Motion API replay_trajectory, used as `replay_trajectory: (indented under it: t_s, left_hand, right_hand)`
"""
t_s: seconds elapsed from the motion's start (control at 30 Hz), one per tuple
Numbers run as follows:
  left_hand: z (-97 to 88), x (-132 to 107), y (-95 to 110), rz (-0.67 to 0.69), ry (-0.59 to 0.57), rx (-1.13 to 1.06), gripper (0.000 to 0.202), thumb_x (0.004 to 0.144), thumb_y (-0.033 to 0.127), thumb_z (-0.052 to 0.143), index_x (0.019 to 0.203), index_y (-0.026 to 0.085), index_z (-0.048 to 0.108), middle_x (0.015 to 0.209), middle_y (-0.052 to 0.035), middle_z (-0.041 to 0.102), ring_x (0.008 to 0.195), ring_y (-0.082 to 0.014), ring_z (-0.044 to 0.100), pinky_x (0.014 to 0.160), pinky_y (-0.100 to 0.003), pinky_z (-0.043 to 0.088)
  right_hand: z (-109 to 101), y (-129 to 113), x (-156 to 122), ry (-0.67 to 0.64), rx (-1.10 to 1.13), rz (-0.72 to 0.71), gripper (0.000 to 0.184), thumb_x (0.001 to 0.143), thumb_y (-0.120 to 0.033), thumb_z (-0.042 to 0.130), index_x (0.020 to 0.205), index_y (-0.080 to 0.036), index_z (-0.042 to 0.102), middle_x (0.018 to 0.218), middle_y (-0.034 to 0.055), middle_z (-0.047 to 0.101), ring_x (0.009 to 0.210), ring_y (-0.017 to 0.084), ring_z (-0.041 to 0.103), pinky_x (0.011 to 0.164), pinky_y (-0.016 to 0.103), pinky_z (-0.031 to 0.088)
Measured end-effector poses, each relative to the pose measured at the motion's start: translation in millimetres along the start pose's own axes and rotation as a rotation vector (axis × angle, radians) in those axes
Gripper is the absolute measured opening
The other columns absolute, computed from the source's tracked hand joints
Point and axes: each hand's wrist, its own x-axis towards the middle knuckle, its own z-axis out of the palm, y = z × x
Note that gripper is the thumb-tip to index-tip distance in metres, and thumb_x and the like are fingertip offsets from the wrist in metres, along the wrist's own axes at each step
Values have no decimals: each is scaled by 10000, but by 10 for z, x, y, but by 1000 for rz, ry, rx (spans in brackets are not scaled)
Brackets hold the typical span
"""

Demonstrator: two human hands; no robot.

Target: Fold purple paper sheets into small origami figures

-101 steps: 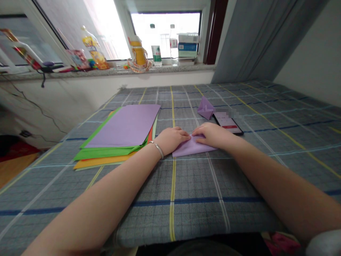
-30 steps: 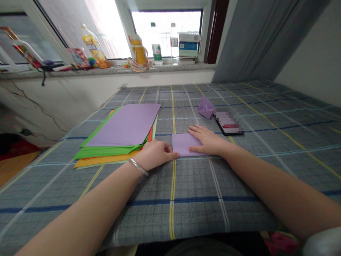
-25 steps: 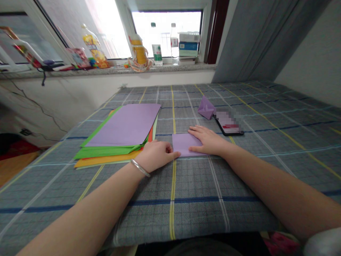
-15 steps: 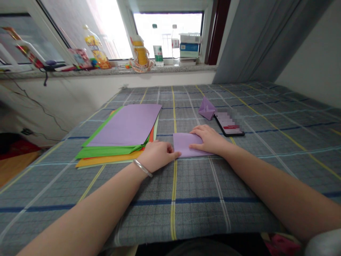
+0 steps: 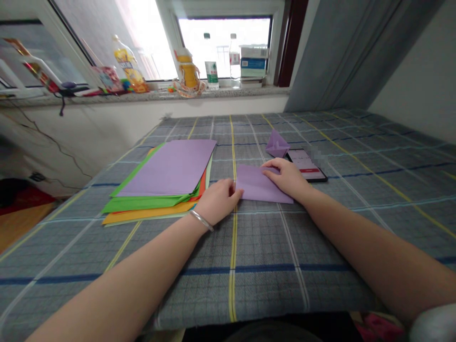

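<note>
A folded sheet of purple paper (image 5: 256,185) lies in front of me on the checked cloth. At its left edge, my left hand (image 5: 221,197) pinches it between thumb and curled fingers; a silver bangle circles that wrist. My right hand (image 5: 285,178) grips the paper's far right part, thumb on top and fingers at the back edge. Just beyond the right hand stands a purple folded paper shape (image 5: 277,144), pointed at the top. A phone (image 5: 308,171) lies beside it, partly behind the right hand.
To the left is a stack of coloured paper (image 5: 167,166), purple on top, with green, orange and yellow sheets below. The checked cloth (image 5: 263,247) covers the table. Bottles, a yellow cup (image 5: 188,71) and boxes (image 5: 253,61) line the windowsill behind.
The purple paper has shifted away from me and turned slightly, its right end now nearer. Both hands moved with it, the right one towards the phone.
</note>
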Motion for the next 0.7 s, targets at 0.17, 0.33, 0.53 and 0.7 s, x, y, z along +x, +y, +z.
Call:
replay_trajectory:
  t_s: [0.17,0.33,0.53,0.7]
  left_hand:
    - [210,232,-7,-18,190,-562,152,849,323,525,919,200,467,794,14,570,660,-117,522,608,-228,409]
    - [242,357,84,79,354,-920,207,858,322,537,1000,224,423,684,62,536,544,-80,450,515,-175,335]
    - [233,328,113,26,340,-989,187,850,311,542,968,231,422,563,91,470,436,-74,366,440,-173,263]
    - [256,304,110,31,345,-1015,226,856,301,545,1030,232,417,596,85,501,443,-73,383,445,-169,282]
  right_hand:
    - [-131,10,66,139,36,9,199,817,-310,581,934,-214,709,963,45,718,928,243,638,870,416,479]
    - [-156,-31,55,96,39,-36,210,824,-320,571,947,-232,717,948,39,714,929,244,633,863,416,473]
    - [-144,-66,30,83,33,-106,247,852,-290,558,1032,-248,722,984,39,709,948,230,621,883,408,451]
    - [-144,-108,13,101,-128,-182,253,869,-274,566,1065,-280,725,956,36,717,955,229,613,917,425,401]
